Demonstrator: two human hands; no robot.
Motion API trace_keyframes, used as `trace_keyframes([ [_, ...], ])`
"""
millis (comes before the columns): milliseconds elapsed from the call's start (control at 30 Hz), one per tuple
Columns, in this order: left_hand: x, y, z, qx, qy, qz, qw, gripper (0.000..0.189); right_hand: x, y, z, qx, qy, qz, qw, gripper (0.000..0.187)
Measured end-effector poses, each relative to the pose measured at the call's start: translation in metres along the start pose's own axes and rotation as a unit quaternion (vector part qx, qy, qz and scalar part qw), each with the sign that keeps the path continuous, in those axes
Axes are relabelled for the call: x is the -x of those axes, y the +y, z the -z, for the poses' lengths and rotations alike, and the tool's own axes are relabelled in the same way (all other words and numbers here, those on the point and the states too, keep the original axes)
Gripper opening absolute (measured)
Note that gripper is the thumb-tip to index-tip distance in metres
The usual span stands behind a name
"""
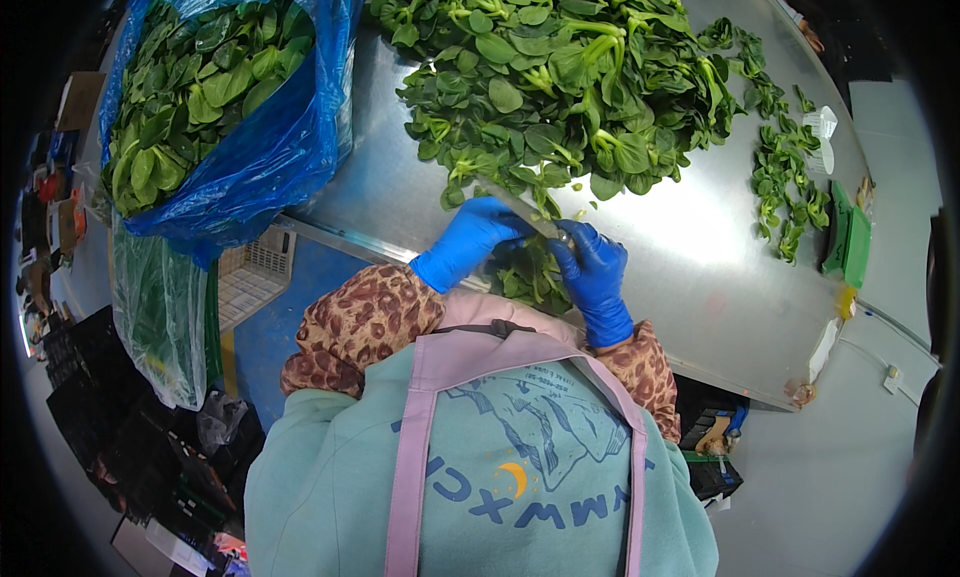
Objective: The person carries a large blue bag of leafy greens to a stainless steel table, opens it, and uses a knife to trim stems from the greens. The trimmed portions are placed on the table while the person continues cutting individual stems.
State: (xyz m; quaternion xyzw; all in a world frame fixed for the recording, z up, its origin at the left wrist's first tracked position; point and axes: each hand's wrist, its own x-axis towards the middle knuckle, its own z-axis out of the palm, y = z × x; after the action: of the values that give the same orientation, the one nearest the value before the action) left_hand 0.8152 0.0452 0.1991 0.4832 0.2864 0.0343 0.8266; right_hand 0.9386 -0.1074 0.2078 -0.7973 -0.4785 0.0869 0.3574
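Note:
In my right hand [596,269], gloved in blue, is a knife [521,209]; its blade points up and left, across the fingers of my left hand. My left hand [476,239], also in a blue glove, is curled around a head of leafy greens [529,277] just below the blade. Its leaves hang towards my body, and its stem end is partly hidden by the fingers and the blade. Beyond both hands lies a large heap of leafy greens [570,89], like small bok choy, on the metal table [697,254]. Small cut bits lie at its near edge.
A blue plastic bag [300,149] full of leaves [217,82] stands at the left. Loose greens [780,164] lie along the right side, near a green plastic object [847,236] and white paper [821,138]. A white crate [259,277] sits below the table's left edge.

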Motion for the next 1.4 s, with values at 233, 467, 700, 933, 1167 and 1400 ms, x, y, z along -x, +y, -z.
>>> trace_keyframes([
  [233, 0.001, 0.015, -0.005, -0.027, -0.003, 0.027, 0.999, 0.024, 0.010, 0.023, 0.001, -0.194, 0.002, -0.209, 0.959, 0.031],
  [467, -0.001, 0.020, -0.002, -0.029, 0.019, 0.040, 0.999, 0.027, 0.002, 0.026, 0.002, -0.276, -0.088, -0.391, 0.874, 0.034],
  [700, -0.002, 0.009, -0.010, -0.167, 0.015, -0.090, 0.982, 0.023, -0.006, 0.001, 0.017, -0.360, -0.132, -0.385, 0.839, 0.028],
  [933, 0.001, 0.003, -0.016, -0.214, -0.019, -0.069, 0.974, 0.032, -0.006, 0.023, 0.034, -0.310, -0.041, -0.404, 0.860, 0.026],
  [1167, -0.008, 0.001, -0.008, -0.146, 0.011, -0.069, 0.987, 0.034, -0.024, 0.102, 0.114, -0.511, 0.400, -0.240, 0.722, 0.042],
  [1400, -0.007, -0.001, -0.008, -0.160, 0.013, -0.049, 0.986, 0.027, -0.064, 0.071, 0.023, 0.052, 0.142, -0.052, 0.987, 0.044],
])
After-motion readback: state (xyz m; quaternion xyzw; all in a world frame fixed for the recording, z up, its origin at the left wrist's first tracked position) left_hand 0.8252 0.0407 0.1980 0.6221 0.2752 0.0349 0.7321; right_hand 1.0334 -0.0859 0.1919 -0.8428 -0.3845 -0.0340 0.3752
